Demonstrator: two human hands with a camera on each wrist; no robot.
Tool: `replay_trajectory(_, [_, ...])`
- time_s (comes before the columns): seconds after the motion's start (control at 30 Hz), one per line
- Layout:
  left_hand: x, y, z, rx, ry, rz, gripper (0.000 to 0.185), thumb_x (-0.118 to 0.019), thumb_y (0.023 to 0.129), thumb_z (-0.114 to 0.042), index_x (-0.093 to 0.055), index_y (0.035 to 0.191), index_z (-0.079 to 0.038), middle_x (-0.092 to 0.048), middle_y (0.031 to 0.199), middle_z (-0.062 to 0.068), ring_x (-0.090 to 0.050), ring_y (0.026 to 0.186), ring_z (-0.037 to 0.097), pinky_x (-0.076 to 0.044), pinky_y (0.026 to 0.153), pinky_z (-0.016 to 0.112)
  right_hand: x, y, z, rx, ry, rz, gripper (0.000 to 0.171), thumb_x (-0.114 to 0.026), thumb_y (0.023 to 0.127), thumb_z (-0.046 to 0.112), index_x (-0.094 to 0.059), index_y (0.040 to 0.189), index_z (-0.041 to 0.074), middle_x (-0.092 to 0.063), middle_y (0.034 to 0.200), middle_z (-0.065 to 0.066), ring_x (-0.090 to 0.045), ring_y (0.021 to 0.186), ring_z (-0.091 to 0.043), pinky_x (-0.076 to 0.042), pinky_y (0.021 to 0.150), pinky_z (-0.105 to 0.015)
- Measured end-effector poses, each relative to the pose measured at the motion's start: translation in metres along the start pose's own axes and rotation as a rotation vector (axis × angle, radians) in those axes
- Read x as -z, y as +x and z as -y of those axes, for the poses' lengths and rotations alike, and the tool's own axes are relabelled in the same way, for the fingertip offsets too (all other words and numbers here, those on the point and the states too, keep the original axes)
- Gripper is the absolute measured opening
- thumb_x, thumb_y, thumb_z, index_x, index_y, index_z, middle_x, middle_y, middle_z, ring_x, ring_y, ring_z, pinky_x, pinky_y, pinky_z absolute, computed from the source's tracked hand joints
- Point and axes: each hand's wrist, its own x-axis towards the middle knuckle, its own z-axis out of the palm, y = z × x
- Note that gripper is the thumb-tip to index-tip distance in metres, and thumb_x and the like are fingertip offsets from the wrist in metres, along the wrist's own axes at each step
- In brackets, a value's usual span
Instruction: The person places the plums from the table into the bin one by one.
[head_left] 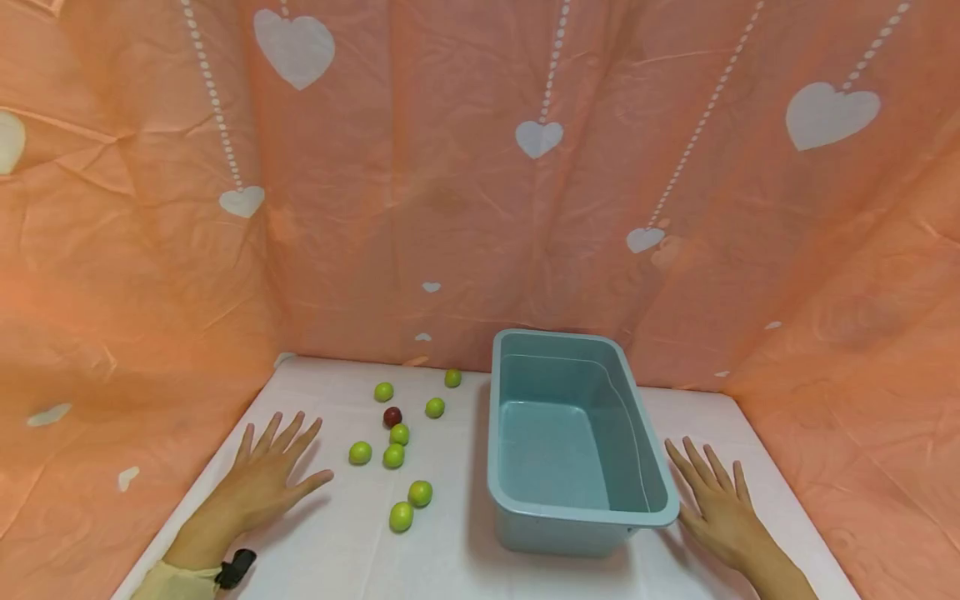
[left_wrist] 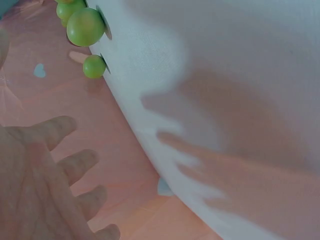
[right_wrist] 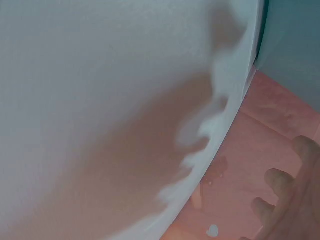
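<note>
Eight round green fruits (head_left: 393,456) and one round dark-red fruit (head_left: 392,417) lie between left hand (head_left: 262,485), fingers spread, and rectangular blue-grey plastic tub (head_left: 555,534); right hand (head_left: 717,510), likewise spread, at tub's right side.

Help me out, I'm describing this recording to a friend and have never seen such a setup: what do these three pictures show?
There is no machine here, just a person's two bare hands. The widest picture comes from a camera on the head, looking forward and down. The other two come from cameras on the wrists, each showing that side's fingers and a shadow.

On the white table are eight green fruits, one dark red fruit and a blue-grey bin. An orange curtain with pale hearts hangs behind.

The left hand is beside the fruits, the right hand beside the bin. Both have fingers spread and hold nothing.
</note>
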Motion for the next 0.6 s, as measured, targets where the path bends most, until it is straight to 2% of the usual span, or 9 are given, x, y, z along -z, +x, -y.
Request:
replay_trajectory(0.3, [0.002, -0.001, -0.003, 0.002, -0.014, 0.011, 0.088, -0.066, 0.099, -0.064, -0.046, 0.162, -0.005, -0.036, 0.167, 0.029, -0.024, 0.155, 0.058, -0.004, 0.123, 0.077, 0.012, 0.003, 0.0, -0.049, 0.015, 0.0, 0.073, -0.06, 0.109, 0.037, -0.026, 0.172, 0.026, -0.025, 0.175, -0.02, -0.004, 0.166, -0.037, 0.021, 0.127, -0.059])
replay_trajectory(0.6, [0.003, 0.002, -0.01, -0.015, -0.039, 0.02, 0.088, -0.065, 0.099, -0.063, -0.044, 0.163, -0.006, -0.033, 0.169, 0.029, -0.021, 0.157, 0.056, -0.003, 0.124, 0.075, 0.035, 0.011, 0.009, -0.006, 0.037, -0.022, 0.075, -0.064, 0.108, 0.034, -0.028, 0.172, 0.02, -0.027, 0.174, -0.022, -0.005, 0.167, -0.034, 0.016, 0.13, -0.049])
